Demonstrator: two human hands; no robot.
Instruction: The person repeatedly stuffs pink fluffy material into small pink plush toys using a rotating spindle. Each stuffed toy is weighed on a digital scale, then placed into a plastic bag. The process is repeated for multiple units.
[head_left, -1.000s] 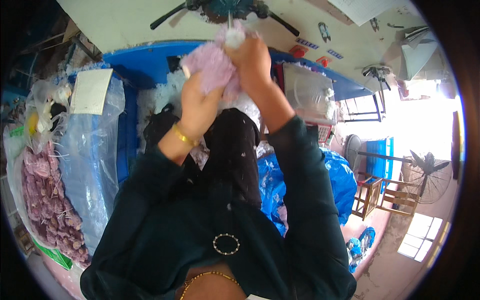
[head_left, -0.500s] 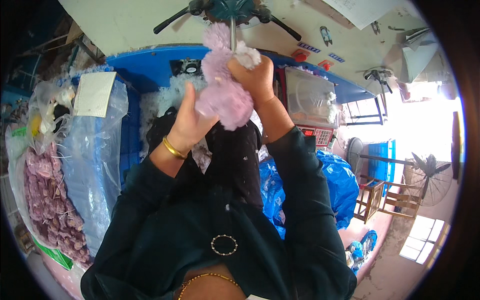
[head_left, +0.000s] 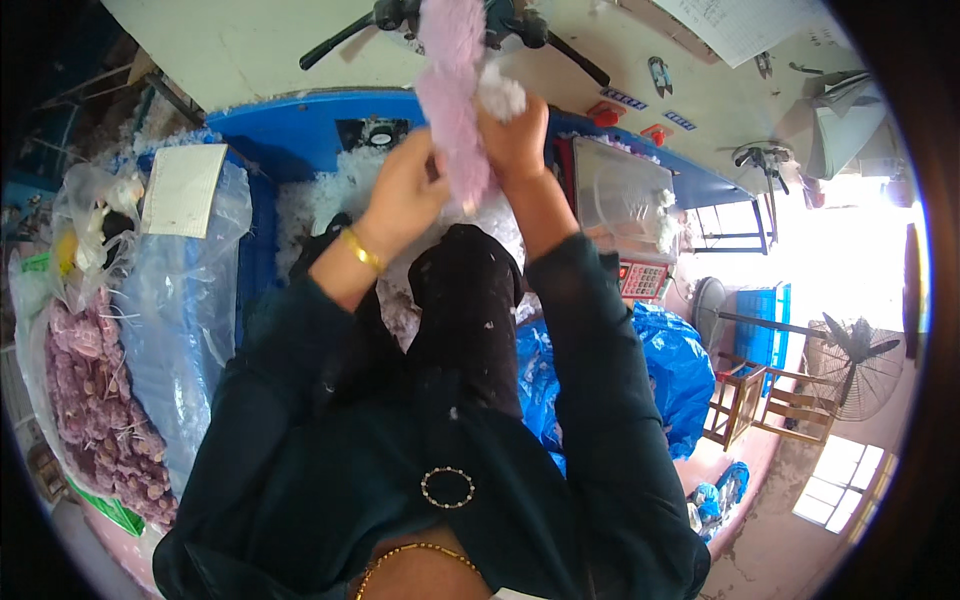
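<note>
Right hand [head_left: 516,142], seen from my distant seat, is clenched round a white tuft of stuffing [head_left: 503,92] that puffs out past the thumb side. I find the pink plush piece [head_left: 452,100] just left of that fist, stretched out long, its far end reaching beyond both hands and in front of the machine with black levers [head_left: 570,58]. Whether the fist also pinches the plush, I cannot tell. My view puts the left hand [head_left: 405,188] at the plush's near part, fingers bent and touching its left edge; how firmly they hold it, I can't make out. Just left of this hand I have loose white fluff [head_left: 345,172], and beyond that a blue panel [head_left: 265,140]. Well left of it sits a pale sheet [head_left: 185,190], with a bag of pink pieces [head_left: 100,390] farther out and nearer the body. To the right hand's right I see a clear plastic box [head_left: 625,195]; past that hand, farther off, two red switches [head_left: 605,113] and small snips [head_left: 660,76].
</note>
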